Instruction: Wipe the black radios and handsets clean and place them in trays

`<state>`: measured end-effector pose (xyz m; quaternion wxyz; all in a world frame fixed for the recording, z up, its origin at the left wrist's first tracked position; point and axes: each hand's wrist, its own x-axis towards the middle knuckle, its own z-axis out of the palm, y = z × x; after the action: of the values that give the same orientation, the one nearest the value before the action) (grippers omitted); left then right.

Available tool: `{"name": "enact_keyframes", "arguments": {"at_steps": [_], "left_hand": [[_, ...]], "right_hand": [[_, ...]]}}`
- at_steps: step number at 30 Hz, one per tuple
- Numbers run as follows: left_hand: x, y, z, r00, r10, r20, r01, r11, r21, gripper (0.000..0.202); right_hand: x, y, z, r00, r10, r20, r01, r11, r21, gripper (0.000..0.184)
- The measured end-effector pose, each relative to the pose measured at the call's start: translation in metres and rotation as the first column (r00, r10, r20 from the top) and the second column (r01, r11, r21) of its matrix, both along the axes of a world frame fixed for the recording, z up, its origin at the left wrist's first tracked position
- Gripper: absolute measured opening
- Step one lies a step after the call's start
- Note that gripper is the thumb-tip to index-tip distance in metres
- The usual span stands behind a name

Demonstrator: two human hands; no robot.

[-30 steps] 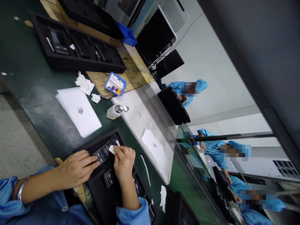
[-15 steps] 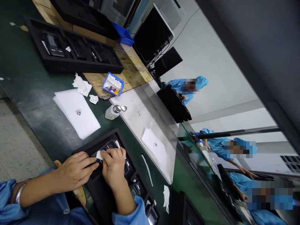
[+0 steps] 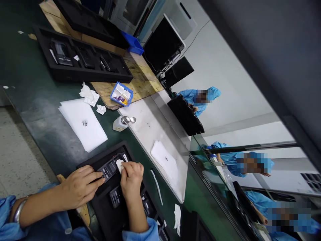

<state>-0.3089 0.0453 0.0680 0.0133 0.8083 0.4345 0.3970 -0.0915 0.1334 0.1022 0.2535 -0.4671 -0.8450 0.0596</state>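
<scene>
A black handheld device (image 3: 110, 169) with a small screen and buttons lies in a black foam tray (image 3: 125, 147). My left hand (image 3: 84, 184) is closed on its lower left end, fingertips along the edge. Pinched in my right hand (image 3: 132, 177) is a crumpled white tissue (image 3: 119, 165), which touches the upper right part of the device. Below the device, a smaller black part (image 3: 115, 196) sits in the same tray. More devices (image 3: 147, 206) lie in compartments to the right, partly hidden by my right forearm.
White sheets (image 3: 84, 124), a pump bottle (image 3: 119, 124) and crumpled tissues (image 3: 90, 95) lie beyond the tray. A white toothbrush (image 3: 157, 187) is on the right. Another foam tray (image 3: 90, 76) and a blue box (image 3: 122, 94) stand farther back. Co-workers (image 3: 190, 95) are across the bench.
My right hand has moved right along the device with the tissue, uncovering its screen and buttons and the smaller part below. My left hand stays nearly in place.
</scene>
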Motion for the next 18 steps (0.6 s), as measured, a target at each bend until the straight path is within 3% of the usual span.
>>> {"name": "enact_keyframes", "arguments": {"at_steps": [5, 9, 14, 18], "left_hand": [[0.001, -0.001, -0.004, 1.000, 0.008, -0.012, -0.008, 1.000, -0.018, 0.032], [-0.002, -0.002, -0.011, 1.000, -0.004, -0.021, 0.003, 0.999, -0.042, 0.033], [-0.006, -0.006, -0.016, 1.000, -0.016, 0.001, 0.016, 0.999, -0.044, 0.035], [0.018, -0.020, -0.011, 0.993, -0.092, 0.068, 0.094, 0.995, -0.032, 0.035]], "right_hand": [[-0.023, -0.040, -0.005, 0.997, 0.011, -0.073, -0.016, 0.997, -0.078, 0.026], [-0.028, -0.046, 0.003, 0.991, -0.001, -0.135, -0.018, 0.990, -0.139, 0.024], [0.026, -0.049, 0.029, 0.910, -0.198, -0.364, 0.126, 0.969, -0.213, 0.014], [0.077, -0.064, 0.036, 0.850, -0.360, -0.386, 0.270, 0.925, -0.267, 0.012]]}}
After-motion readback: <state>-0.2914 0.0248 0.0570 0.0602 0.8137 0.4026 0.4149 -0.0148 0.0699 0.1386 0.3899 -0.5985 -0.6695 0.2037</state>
